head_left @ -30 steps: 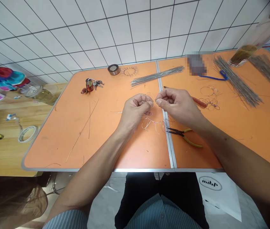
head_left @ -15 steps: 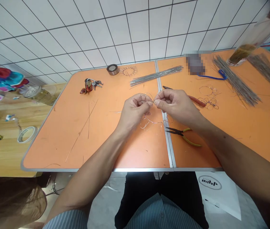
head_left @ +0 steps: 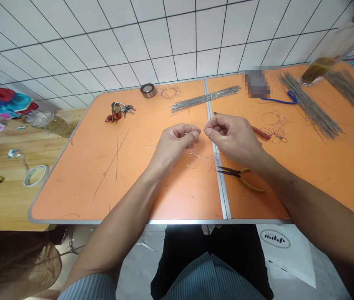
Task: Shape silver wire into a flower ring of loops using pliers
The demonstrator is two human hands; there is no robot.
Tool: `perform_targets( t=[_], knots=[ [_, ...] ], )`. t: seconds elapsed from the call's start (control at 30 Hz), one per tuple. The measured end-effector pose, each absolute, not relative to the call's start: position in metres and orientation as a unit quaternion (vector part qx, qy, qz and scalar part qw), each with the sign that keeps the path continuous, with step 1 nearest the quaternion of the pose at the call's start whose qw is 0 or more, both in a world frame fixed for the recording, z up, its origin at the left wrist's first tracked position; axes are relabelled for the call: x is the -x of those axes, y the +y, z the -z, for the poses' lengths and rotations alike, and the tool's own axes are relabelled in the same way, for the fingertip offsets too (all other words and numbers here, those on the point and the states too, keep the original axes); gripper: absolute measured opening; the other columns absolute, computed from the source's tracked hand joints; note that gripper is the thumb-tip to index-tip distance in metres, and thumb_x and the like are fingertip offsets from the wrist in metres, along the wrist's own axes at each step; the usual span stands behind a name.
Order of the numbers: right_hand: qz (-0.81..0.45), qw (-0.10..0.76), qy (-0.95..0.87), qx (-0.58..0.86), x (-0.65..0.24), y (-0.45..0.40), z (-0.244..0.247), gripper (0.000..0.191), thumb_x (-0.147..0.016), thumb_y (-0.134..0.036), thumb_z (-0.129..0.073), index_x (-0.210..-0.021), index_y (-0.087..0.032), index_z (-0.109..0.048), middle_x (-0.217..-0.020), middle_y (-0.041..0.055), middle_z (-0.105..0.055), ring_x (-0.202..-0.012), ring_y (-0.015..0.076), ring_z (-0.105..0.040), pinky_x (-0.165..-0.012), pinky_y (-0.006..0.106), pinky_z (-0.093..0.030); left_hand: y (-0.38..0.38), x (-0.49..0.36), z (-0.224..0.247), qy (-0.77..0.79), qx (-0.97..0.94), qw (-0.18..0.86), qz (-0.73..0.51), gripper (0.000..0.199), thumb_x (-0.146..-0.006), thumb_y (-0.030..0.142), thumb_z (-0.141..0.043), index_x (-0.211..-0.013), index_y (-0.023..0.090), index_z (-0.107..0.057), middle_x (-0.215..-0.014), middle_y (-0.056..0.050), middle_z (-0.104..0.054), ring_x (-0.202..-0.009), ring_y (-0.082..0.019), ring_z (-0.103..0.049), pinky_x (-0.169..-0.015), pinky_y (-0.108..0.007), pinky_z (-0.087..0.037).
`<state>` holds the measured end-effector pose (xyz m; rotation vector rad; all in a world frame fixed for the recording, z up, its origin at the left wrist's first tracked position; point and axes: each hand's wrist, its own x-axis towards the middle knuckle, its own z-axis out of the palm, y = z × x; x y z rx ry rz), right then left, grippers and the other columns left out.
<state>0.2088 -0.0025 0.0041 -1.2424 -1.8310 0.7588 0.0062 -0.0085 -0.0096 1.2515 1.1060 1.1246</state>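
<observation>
Wire ring (head_left: pixel 202 157), likely light and easily bent, best gripped along its band; my left hand (head_left: pixel 176 142) pinches it; rightward, my right hand (head_left: pixel 231 135) is narrowed, hold unclear.

The single view looks from the wearer's head, forward and steeply down across the orange, flat-topped bench (head_left: pixel 189 204), near enough to frame the bare left hand (head_left: pixel 175 141) and bare right hand (head_left: pixel 233 131) centrally, with a white, black-lined tiled wall (head_left: pixel 181 37) beyond and a blue striped shirt (head_left: pixel 206 281) below.
</observation>
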Motion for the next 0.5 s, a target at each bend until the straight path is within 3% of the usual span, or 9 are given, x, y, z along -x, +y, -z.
perform_targets(
  t=[0.27,0.5],
  knots=[
    [-0.29,0.38,-0.735,0.481,-0.2079,-0.003,-0.0012,0.009,-0.095,-0.022,-0.067,-0.087,-0.022,-0.07,-0.07,-0.0018,-0.06,-0.066,0.0153,-0.049,-0.064,0.035,-0.034,-0.0081,-0.0056,0.0093,0.45,-0.56,0.507,-0.477,0.011,-0.086,0.031,-0.084,-0.085,0.02,-0.083,-0.081,-0.003,-0.077,-0.072,-0.013,-0.064,-0.069,-0.026,-0.051],
    [-0.284,0.382,-0.739,0.477,-0.2069,-0.0042,-0.0005,0.01,-0.094,-0.02,-0.067,-0.085,-0.022,-0.07,-0.069,-0.0019,-0.059,-0.065,0.0145,-0.05,-0.062,0.033,-0.033,-0.0091,-0.0086,0.0092,0.417,-0.571,0.541,-0.455,0.019,-0.094,0.033,-0.077,-0.083,0.019,-0.071,-0.075,-0.003,-0.072,-0.07,-0.013,-0.064,-0.07,-0.027,-0.05]
  ],
)
